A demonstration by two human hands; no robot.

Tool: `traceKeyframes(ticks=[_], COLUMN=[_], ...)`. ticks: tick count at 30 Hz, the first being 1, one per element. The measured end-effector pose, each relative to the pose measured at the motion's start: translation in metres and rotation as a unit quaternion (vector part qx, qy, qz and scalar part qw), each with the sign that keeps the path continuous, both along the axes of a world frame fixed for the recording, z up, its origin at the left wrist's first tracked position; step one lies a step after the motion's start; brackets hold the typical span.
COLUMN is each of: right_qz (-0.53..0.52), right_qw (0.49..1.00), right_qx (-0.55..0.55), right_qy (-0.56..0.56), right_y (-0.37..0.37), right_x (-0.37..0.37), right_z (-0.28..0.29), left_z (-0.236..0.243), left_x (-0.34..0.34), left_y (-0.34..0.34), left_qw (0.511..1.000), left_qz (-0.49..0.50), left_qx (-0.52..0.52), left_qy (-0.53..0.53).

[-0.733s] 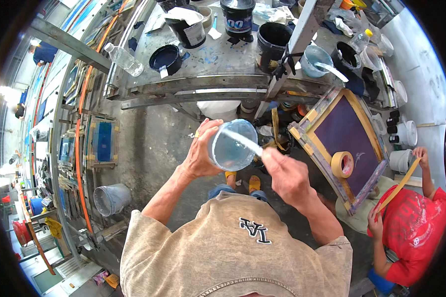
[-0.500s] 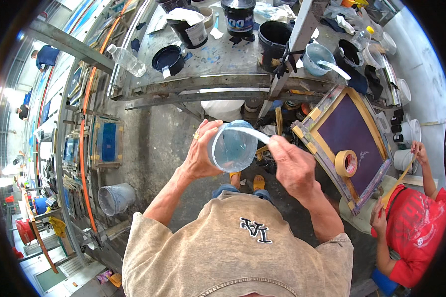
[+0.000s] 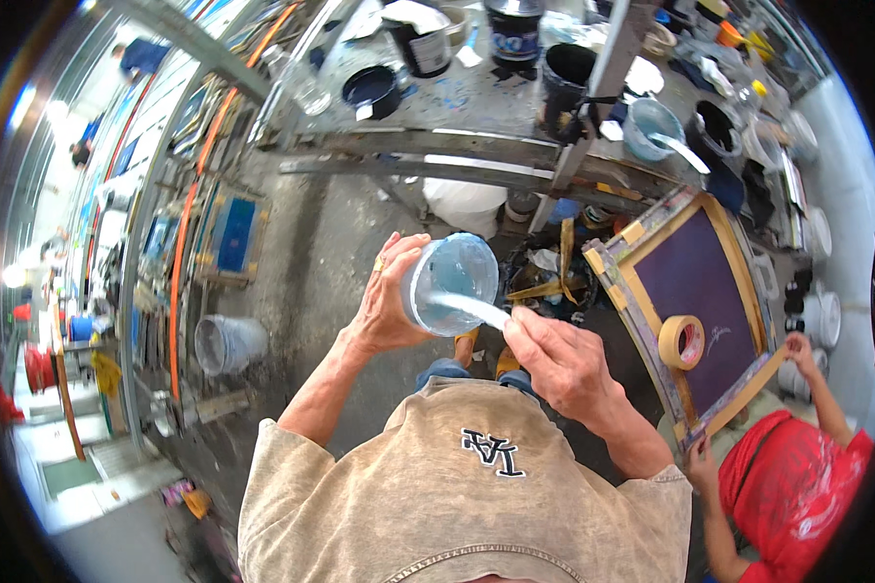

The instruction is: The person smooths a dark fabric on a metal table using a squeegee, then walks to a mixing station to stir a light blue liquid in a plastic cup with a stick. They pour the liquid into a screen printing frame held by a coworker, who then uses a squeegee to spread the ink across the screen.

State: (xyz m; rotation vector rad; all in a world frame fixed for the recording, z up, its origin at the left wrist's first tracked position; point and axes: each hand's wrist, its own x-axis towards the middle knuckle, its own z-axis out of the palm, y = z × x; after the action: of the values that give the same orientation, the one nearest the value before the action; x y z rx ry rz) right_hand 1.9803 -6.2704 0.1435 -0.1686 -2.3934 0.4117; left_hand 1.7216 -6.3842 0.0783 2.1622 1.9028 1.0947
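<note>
My left hand (image 3: 384, 306) grips a translucent plastic tub (image 3: 457, 262) with pale bluish contents, held upright in front of my body. A white stirring stick (image 3: 469, 309) reaches into the tub, with my right hand (image 3: 559, 360) closed on its outer end. To the right, a framed purple screen (image 3: 681, 287) leans at a slant, with a roll of tan tape (image 3: 673, 340) on it.
A metal bench (image 3: 418, 92) ahead holds black pails, a bottle and a blue tub (image 3: 651, 124) with a white stick. A co-worker in red (image 3: 792, 486) is at the screen. Racks of screens (image 3: 228, 233) and a pail (image 3: 230, 344) stand left.
My right hand has moved down and the stick's angle in the tub has changed. The co-worker has brought a tape strip down onto the screen frame's lower edge. The view has shifted slightly.
</note>
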Motion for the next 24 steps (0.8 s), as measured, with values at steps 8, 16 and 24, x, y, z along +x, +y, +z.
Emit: traceKeyframes(ticks=[8, 16, 24], right_qz=[0.073, 0.189, 0.364], right_qw=[0.996, 0.978, 0.929], right_qx=[-0.029, -0.037, -0.034], right_qy=[0.041, 0.085, 0.057], right_y=[-0.008, -0.074, -0.215], right_x=[-0.022, -0.057, -0.111], right_z=[-0.02, -0.008, 0.008], left_z=[0.006, 0.02, 0.008], left_x=[0.034, 0.062, 0.091], left_y=[-0.088, -0.206, -0.384], left_qw=[0.994, 0.964, 0.905], left_qz=[0.107, 0.266, 0.418], left_qx=[-0.008, -0.03, 0.054], left_qy=[0.002, -0.01, -0.06])
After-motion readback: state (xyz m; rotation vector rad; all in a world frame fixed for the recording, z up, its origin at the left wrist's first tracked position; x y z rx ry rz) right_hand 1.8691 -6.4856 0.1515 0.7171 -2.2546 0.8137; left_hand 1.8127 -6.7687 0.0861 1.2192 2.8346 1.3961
